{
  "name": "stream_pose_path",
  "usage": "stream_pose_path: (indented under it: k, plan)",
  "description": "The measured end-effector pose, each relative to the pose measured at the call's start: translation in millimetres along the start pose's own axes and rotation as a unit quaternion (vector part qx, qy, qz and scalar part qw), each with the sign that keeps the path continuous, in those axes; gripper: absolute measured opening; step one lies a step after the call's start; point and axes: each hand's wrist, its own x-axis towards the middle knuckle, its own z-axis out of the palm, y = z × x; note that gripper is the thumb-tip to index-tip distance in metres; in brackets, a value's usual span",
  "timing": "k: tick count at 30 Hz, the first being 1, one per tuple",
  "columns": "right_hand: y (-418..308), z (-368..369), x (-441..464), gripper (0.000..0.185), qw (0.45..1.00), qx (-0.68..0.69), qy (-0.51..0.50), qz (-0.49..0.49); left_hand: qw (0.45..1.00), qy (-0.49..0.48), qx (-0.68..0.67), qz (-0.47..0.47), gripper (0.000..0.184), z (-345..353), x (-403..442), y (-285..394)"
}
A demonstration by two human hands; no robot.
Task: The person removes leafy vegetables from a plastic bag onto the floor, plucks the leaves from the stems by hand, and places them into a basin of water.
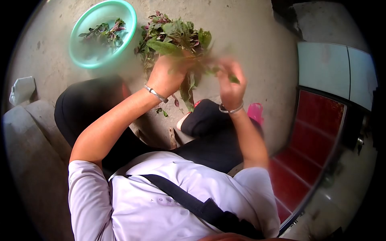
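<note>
Leafy stems, green with purple, fill my left hand (169, 76), whose fingers are wrapped round them and partly hidden by leaves. Some of the held leaves (187, 90) hang down below it. My right hand (232, 82) is just to the right, blurred, its fingers bent around a small green piece (233, 78). Beyond my hands a heap of the same green and purple leaves (155, 30) lies on the floor. To the left of the heap, a turquoise basin (73, 48) holds a few leafy pieces (106, 34).
Loose leaf scraps (162, 112) lie on the concrete floor (249, 24) between my legs. A pink object (255, 112) is beside my right knee. Red tiles (311, 124) and pale tiles (323, 66) stand at the right. A whitish plastic container (23, 89) is at the far left.
</note>
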Motion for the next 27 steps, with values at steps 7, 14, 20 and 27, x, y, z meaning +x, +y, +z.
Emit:
stream_pose_path:
  k: [7, 14, 20, 27]
  plan:
    - [-10, -1, -5, 0.02, 0.999, 0.022, -0.038, 0.004, 0.999, -0.032, 0.038, -0.012, 0.022, 4, -1, -9]
    - [-13, 2, -6, 0.027, 0.997, 0.008, -0.054, -0.05, 0.994, -0.031, -0.003, -0.102, 0.018, 9, -2, -4]
    - [-14, 3, -9, 0.026, 0.998, -0.007, -0.042, -0.049, 0.995, -0.025, 0.002, -0.097, 0.018, 12, -3, -2]
    - [-21, 8, -14, 0.021, 0.996, 0.064, -0.02, 0.067, 0.995, -0.005, 0.053, -0.088, 0.019, 16, -6, -8]
